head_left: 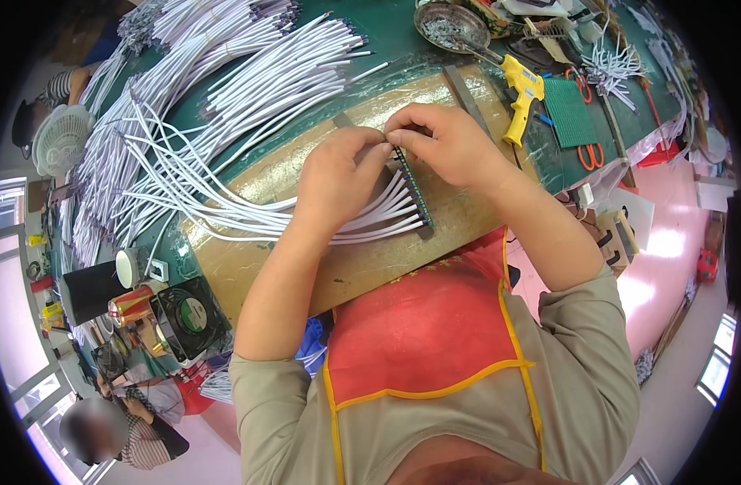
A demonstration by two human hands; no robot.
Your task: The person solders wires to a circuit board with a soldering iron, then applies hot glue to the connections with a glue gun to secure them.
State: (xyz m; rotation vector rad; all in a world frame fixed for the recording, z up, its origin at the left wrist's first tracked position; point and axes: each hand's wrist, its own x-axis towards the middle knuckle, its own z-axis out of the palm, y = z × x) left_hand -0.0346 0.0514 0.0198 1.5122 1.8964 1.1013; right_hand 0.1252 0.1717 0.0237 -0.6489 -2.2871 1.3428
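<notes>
A narrow dark strip with a row of green terminals [415,190] lies slanting on a brown work board [282,279]. Several white cables [249,218] run from its left side, pass under my left hand and curve away to the left. My left hand [334,174] has thumb and forefinger pinched together at the strip's far end. Beside it, my right hand [447,145] is closed too, thumb against forefinger, its tips almost meeting the left ones. Whatever small part sits between the fingertips is hidden.
Large bundles of white cables [282,77] cover the green table's far left. At the far right are a yellow glue gun [522,97], a metal pan [451,26], a green mat [571,111] and orange-handled scissors [590,156]. A black fan [189,319] stands near left. Another person [144,436] sits lower left.
</notes>
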